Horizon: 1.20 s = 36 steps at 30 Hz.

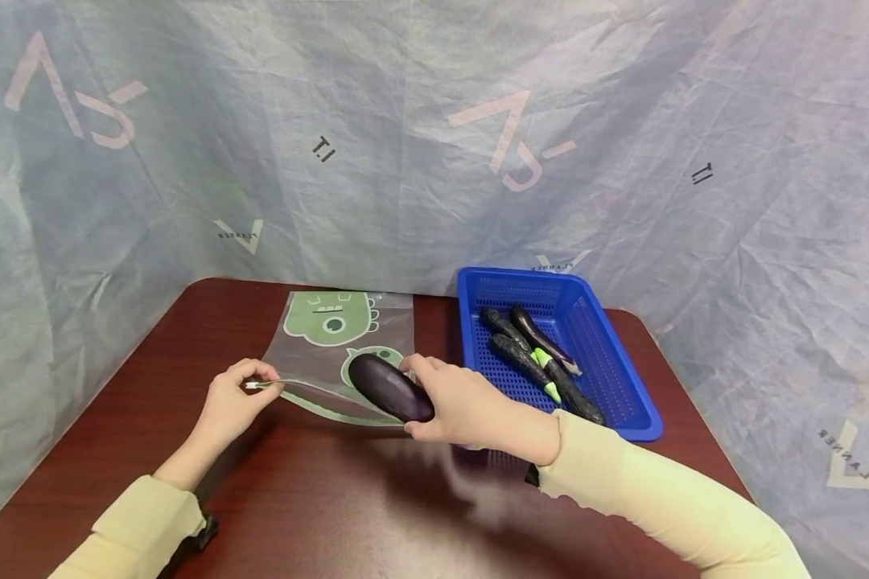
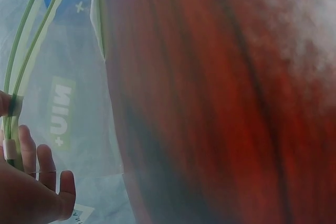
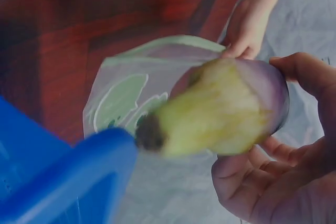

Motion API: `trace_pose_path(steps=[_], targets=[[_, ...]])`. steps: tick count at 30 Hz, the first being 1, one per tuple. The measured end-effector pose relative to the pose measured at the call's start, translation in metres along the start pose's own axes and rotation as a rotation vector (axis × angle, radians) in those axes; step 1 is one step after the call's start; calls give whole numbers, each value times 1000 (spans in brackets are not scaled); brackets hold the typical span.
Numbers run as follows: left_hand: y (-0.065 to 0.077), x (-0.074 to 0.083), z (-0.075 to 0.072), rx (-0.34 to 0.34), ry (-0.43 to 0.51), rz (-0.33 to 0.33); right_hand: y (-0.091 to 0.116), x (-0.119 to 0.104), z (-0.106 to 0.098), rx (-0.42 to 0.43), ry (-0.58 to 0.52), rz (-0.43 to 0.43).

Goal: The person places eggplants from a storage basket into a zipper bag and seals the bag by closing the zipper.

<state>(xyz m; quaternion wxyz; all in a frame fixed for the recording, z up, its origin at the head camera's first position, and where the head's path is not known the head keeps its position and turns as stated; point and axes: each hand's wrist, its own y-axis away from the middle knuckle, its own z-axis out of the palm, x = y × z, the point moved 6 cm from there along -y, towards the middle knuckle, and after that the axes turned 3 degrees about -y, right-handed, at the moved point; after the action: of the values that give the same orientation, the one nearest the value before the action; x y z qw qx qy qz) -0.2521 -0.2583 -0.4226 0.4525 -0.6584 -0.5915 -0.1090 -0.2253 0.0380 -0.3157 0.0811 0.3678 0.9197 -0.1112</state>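
A plump dark purple eggplant [image 1: 389,388] is gripped by my right hand [image 1: 467,406] just above the front of a clear zip bag [image 1: 307,366]. The right wrist view shows its pale green cap and brown stem [image 3: 205,114] facing the camera, with the right hand's fingers [image 3: 236,179] curled round the body. My left hand [image 1: 235,402] pinches the left corner of the bag's mouth, by a small white slider [image 1: 252,385]. The bag lies mostly flat with green cartoon prints, and its mouth edge is bowed apart. In the left wrist view the bag's zip strips [image 2: 23,61] pass between thumb and fingers.
A blue perforated basket [image 1: 626,362] stands on the right of the brown table [image 1: 319,498]. Inside it lie a slender dark eggplant [image 1: 539,330] and several dark, rough-skinned long vegetables [image 1: 517,358], some with bright green ends. A grey printed sheet [image 1: 376,201] hangs behind the table.
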Motion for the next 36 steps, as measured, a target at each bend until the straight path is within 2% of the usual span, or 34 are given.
trace_pose_path(steps=[6, 16, 23, 30, 36], targets=[[1, -1, 1, 5, -13, -7, 2, -8, 13, -1, 104, -30], [3, -1, 0, 10, -18, -11, 3, -23, 40, 53, 288, -114], [5, -3, 2, -1, -23, -20, 2, -24, 60, 64, 369, -112], [5, -3, 1, 3, -25, -22, -2, -26, 72, 158, 492, -105], [5, -1, 2, -11, -58, -33, -6, -29, 82, 202, 541, -104]])
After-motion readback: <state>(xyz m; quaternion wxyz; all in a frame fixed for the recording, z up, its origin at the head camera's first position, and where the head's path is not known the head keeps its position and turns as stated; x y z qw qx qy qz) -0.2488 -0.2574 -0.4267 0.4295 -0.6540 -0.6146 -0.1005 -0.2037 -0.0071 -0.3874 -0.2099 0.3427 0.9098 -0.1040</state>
